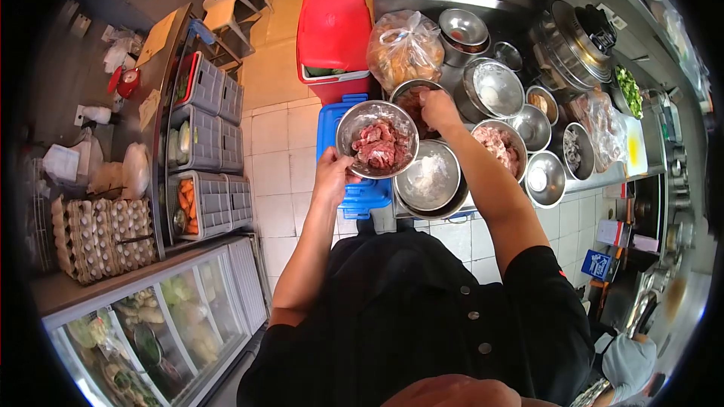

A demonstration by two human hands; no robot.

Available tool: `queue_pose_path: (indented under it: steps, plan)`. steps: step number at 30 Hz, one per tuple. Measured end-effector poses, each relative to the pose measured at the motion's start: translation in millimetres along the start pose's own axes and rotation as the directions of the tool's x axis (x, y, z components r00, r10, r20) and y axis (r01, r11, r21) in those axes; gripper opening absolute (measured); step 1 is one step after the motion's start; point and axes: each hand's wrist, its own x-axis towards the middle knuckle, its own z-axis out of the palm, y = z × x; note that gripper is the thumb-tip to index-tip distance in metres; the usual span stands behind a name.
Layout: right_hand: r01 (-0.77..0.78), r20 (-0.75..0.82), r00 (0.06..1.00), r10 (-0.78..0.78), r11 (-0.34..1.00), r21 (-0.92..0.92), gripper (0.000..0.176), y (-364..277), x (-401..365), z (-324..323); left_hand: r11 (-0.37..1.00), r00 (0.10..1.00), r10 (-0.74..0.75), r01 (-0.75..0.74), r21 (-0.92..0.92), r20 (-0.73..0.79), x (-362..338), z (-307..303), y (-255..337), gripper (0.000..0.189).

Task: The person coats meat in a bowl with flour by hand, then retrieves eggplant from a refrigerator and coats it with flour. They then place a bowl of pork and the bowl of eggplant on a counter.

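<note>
My left hand (332, 173) grips the rim of a metal bowl (343, 140) that holds red raw meat (378, 146) with some white powder on it. My right hand (437, 111) reaches into another metal bowl (400, 90) with darker, reddish-brown food in it; its fingertips are partly hidden, and I cannot make out what they hold. Just below my right forearm sits a bowl of white powder (428, 179). Right of the forearm is a bowl of pale pink meat (495, 146).
Several more metal bowls (546, 179) and a tied plastic bag (406, 53) crowd the counter. A red cooler (334, 30) and blue crate (329, 124) stand left. Egg trays (105, 237) rest far left. Another person (630, 365) is at lower right.
</note>
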Motion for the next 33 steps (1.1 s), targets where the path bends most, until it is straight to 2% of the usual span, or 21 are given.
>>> queue_pose_path:
  steps: [2,4,6,7,8,10,12,13,14,15,16,17,18,19,20,23,27,29,30,32,33]
  plan:
    - [0.01,-0.039,0.999,-0.007,0.997,0.078,0.008,3,-1,-22,1.0,1.0,0.015,-0.015,0.019,0.0,0,-5,1,0.01]
    - [-0.049,-0.121,0.99,0.067,0.988,0.146,0.01,7,-1,-41,0.998,0.999,0.053,-0.053,0.032,-0.009,1,-10,5,0.011]
    - [-0.008,-0.216,0.969,0.118,0.892,0.452,0.008,4,-6,-71,0.998,0.998,0.055,-0.054,0.034,-0.013,1,-10,10,0.013]
    - [-0.161,-0.038,0.971,0.236,0.762,0.627,0.009,-6,-11,-91,0.997,0.998,0.064,-0.064,0.036,-0.006,0,-9,14,0.013]
    - [-0.164,-0.038,0.97,0.24,0.761,0.627,0.009,-23,-21,-110,0.997,0.997,0.071,-0.071,0.041,0.004,-1,-7,17,0.013]
    - [0.056,-0.095,0.988,0.119,0.299,0.953,0.018,-64,-48,-133,0.996,0.997,0.07,-0.071,0.048,0.032,2,5,20,0.014]
    - [0.159,-0.113,0.986,-0.12,0.51,0.846,0.026,-87,-73,-135,0.995,0.992,0.059,-0.067,0.07,0.109,5,20,24,0.015]
    - [0.232,-0.049,0.97,-0.237,0.852,0.468,0.032,-100,-88,-139,0.988,0.988,0.069,-0.087,0.125,0.141,5,28,25,0.013]
    - [0.266,0.084,0.961,-0.263,0.963,-0.036,0.039,-111,-107,-144,0.977,0.978,0.074,-0.111,0.181,0.197,4,42,26,0.012]
    - [0.184,0.019,0.983,-0.184,0.983,0.004,0.053,-114,-132,-131,0.966,0.959,0.09,-0.15,0.21,0.27,-5,57,29,0.011]
    - [0.16,-0.114,0.98,-0.165,0.986,-0.05,0.052,-114,-147,-110,0.957,0.938,0.116,-0.194,0.217,0.328,-18,75,31,0.016]
    - [0.08,-0.039,0.996,-0.082,0.996,-0.035,0.042,-118,-164,-121,0.961,0.908,0.064,-0.168,0.221,0.414,-23,86,29,0.018]
    - [-0.077,-0.007,0.997,0.076,0.996,-0.046,0.031,-120,-180,-121,0.961,0.871,0.01,-0.144,0.235,0.492,-28,97,22,0.016]
    - [-0.08,-0.26,0.964,0.05,0.991,-0.107,0.025,-107,-200,-110,0.951,0.834,-0.033,-0.143,0.274,0.55,-37,106,10,0.013]
    - [-0.208,-0.224,0.959,0.173,0.967,-0.144,0.023,-95,-220,-104,0.926,0.814,-0.075,-0.157,0.343,0.576,-43,116,-6,0.011]
    - [-0.361,-0.182,0.927,0.328,0.912,-0.197,0.025,-84,-307,-129,0.906,0.681,-0.196,-0.15,0.396,0.705,-72,149,-46,0.01]
    - [-0.562,-0.381,0.809,0.447,0.777,-0.283,0.034,-111,-442,-159,0.877,0.433,-0.371,-0.128,0.463,0.821,-144,182,-77,0.008]
    - [-0.782,-0.334,0.603,0.725,0.619,-0.068,0.036,-114,-501,-133,0.861,0.321,-0.435,-0.126,0.493,0.841,-177,184,-121,0.009]
    - [-0.827,-0.357,0.541,0.761,0.558,-0.063,0.036,-124,-530,-124,0.836,0.295,-0.464,-0.168,0.523,0.835,-200,183,-144,0.011]
    - [-0.914,-0.213,0.369,0.905,0.395,0.093,0.036,-143,-580,-111,0.784,0.233,-0.544,-0.199,0.587,0.806,-249,180,-180,0.01]
    - [-0.911,-0.134,0.35,0.927,0.37,0.182,0.037,-161,-611,-117,0.743,0.157,-0.618,-0.205,0.638,0.77,-271,178,-192,0.01]
